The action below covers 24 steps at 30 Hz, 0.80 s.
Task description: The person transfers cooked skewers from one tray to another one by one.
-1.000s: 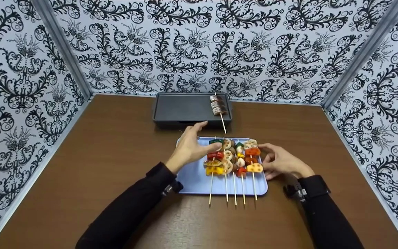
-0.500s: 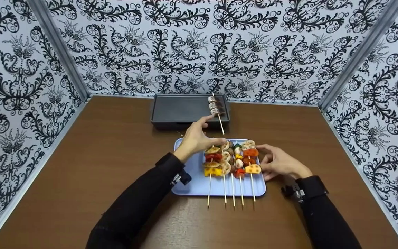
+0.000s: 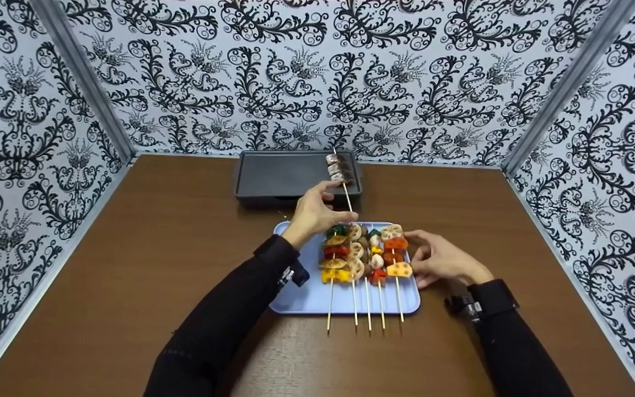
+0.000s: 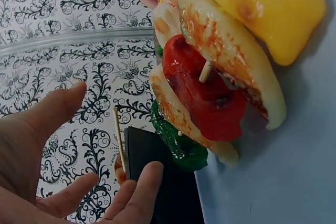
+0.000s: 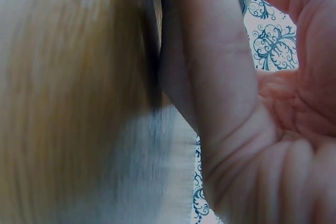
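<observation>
My left hand (image 3: 315,212) is over the far edge of the pale blue tray (image 3: 295,300), thumb and fingers spread either side of the bare stick of a meat skewer (image 3: 335,168). In the left wrist view a gap shows between that thumb and the fingers, with the stick (image 4: 119,140) beyond. The meat skewer lies on the right end of a dark grey griddle (image 3: 279,171), its stick sticking out over the front. My right hand (image 3: 444,259) grips the tray's right edge with curled fingers. Several vegetable skewers lie side by side on the tray, including a pepper skewer (image 3: 335,251) and a lotus root skewer (image 3: 356,251).
The skewers' stick ends (image 3: 370,325) jut over the tray's front edge. The griddle stands at the back of the brown table (image 3: 185,220), near the patterned back wall (image 3: 273,71). Side walls close in the left and right.
My left hand has moved away from over the vegetable skewers toward the griddle, reaching the meat skewer's stick. My right hand has stayed at the tray's edge. The head view has shifted slightly.
</observation>
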### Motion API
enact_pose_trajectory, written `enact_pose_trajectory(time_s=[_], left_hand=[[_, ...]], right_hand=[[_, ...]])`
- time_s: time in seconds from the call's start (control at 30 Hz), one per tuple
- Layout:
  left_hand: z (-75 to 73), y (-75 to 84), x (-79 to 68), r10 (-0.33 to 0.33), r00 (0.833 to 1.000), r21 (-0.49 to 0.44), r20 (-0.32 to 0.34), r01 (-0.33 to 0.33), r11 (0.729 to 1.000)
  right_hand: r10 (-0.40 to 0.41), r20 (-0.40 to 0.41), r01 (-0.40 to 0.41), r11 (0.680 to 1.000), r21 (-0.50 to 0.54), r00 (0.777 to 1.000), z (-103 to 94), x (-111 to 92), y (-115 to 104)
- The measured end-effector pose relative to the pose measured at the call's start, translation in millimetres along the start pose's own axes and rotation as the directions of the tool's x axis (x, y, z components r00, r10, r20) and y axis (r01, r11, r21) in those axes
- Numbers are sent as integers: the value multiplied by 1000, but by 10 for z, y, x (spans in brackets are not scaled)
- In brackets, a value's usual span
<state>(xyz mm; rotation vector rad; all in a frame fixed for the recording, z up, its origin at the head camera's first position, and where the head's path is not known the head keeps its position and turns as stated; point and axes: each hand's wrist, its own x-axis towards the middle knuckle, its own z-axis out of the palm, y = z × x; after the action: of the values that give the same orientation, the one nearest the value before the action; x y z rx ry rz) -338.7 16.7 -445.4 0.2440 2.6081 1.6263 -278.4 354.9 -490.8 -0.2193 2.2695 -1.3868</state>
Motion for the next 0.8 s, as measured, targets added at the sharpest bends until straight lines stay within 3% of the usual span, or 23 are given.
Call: enact_pose_trajectory(time_s=[0.33, 0.57, 0.8], left_hand=[[80, 18, 89, 0, 1000, -2, -19, 0, 1000], [118, 22, 114, -10, 1000, -85, -3, 10, 996], [154, -5, 169, -11, 999, -61, -42, 8, 998]], right_hand=[[-6, 0, 6, 1000, 5, 1000, 10, 9, 10], [-7, -2, 7, 1000, 6, 1000, 20, 16, 21], [-10, -7, 10, 1000, 1, 1000, 10, 8, 27]])
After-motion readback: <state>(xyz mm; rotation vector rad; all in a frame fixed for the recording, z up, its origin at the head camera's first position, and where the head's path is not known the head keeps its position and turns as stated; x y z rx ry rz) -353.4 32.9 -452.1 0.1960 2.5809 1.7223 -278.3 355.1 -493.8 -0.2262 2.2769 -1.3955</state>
